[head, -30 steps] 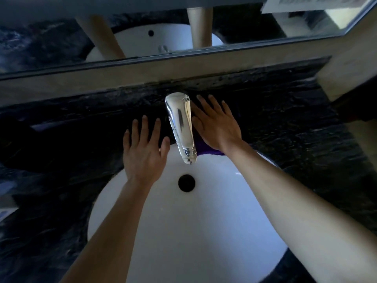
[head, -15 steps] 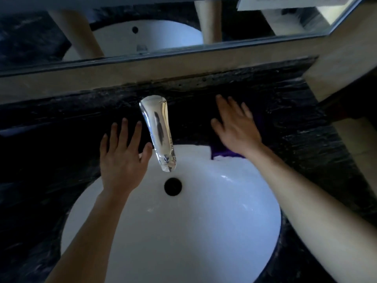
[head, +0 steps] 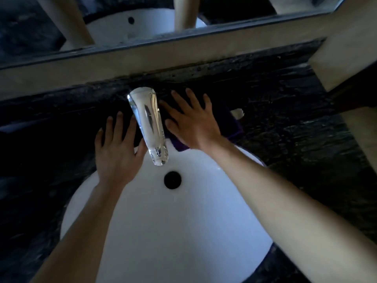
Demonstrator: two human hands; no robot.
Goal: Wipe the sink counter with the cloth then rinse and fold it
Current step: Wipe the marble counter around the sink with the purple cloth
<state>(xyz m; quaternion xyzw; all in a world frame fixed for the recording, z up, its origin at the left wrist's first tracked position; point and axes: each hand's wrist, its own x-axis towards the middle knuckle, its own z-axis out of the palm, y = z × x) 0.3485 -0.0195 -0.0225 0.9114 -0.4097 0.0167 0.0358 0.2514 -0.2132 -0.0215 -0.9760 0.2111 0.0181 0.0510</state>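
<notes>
Right grip (head: pixel 192 127) presses flat on seemingly purple cloth (head: pixel 234 127) beside faucet (head: pixel 150 125).

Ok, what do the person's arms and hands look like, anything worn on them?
Both hands, left and right, are bare: no gloves, rings or watch visible. Both forearms are bare as far as the frame shows, with no sleeves in view.

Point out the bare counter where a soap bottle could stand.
Bare dark marble counter lies right of the purple cloth, out to the beige wall, and also left of the left hand. Around the chrome faucet it is crowded: both hands flank it, the right hand pressing the cloth.
</notes>
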